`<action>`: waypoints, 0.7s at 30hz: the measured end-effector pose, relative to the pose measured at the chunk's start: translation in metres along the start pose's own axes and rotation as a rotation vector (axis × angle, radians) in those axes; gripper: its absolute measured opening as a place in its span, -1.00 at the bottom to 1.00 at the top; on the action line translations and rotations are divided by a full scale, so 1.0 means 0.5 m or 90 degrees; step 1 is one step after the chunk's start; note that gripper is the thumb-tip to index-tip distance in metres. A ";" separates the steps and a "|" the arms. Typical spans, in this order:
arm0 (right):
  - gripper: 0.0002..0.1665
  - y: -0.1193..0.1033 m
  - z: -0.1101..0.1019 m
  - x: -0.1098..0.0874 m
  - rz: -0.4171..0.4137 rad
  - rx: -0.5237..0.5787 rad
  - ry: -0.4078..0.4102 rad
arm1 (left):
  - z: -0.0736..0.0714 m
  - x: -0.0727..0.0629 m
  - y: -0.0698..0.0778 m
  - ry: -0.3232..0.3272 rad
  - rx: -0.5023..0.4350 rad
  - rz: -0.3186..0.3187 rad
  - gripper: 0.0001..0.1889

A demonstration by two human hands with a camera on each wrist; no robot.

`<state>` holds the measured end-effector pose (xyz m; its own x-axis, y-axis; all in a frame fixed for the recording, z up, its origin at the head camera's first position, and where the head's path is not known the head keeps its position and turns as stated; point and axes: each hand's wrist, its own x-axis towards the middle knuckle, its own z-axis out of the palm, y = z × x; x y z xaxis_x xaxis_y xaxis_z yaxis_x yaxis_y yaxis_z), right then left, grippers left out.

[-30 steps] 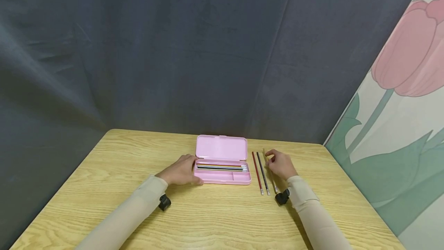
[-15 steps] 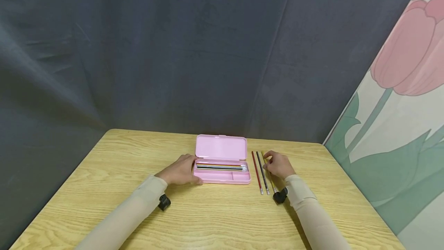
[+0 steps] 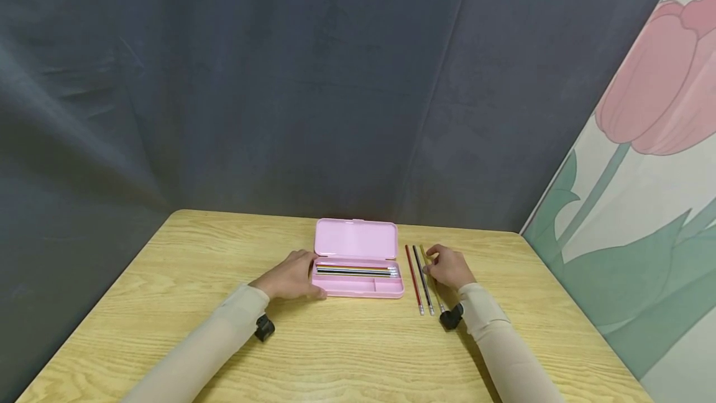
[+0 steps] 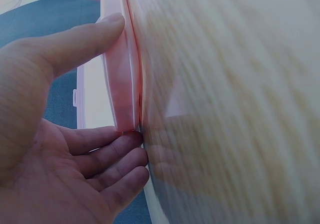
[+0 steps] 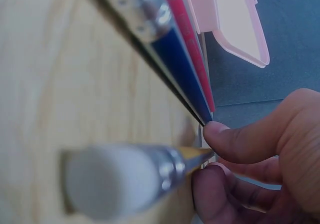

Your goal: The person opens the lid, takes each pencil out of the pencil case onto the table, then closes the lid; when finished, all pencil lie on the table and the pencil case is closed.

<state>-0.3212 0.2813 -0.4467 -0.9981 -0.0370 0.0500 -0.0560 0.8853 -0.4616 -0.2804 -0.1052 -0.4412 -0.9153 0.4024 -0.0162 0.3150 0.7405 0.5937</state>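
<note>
My left hand (image 3: pixel 288 275) holds the left end of an open pink pencil case (image 3: pixel 358 294). In the left wrist view its thumb lies along the front wall and the fingers touch the end wall. Several pencils (image 3: pixel 355 271) lie side by side in the case's long back compartment. To the right of the case, my right hand (image 3: pixel 452 269) pinches a yellow pencil (image 3: pixel 423 251) near its far end. Its white eraser end (image 5: pixel 112 181) is close to the right wrist camera. Beside it lie a dark blue pencil (image 3: pixel 422 280) and a red pencil (image 3: pixel 414 278), roughly parallel, erasers towards me.
The raised lid (image 3: pixel 355 239) stands behind the case, near the table's back edge. Two smaller front compartments (image 3: pixel 344 286) show bare pink bottoms. A dark curtain (image 3: pixel 313 92) hangs behind the wooden table (image 3: pixel 335 353). A tulip-patterned wall panel (image 3: pixel 643 204) stands at the right.
My right hand has moved slightly left with the yellow pencil, which now lies closer to the dark blue one. The left hand and the case have stayed in place.
</note>
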 end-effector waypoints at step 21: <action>-0.81 -0.010 -0.023 0.005 -0.071 0.074 0.195 | 0.000 0.006 -0.001 0.001 0.007 -0.003 -0.04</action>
<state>-0.3232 0.2819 -0.4342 -0.9323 0.0256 0.3608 -0.1843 0.8246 -0.5348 -0.2834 -0.1042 -0.4416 -0.9175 0.3974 -0.0177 0.3128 0.7482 0.5851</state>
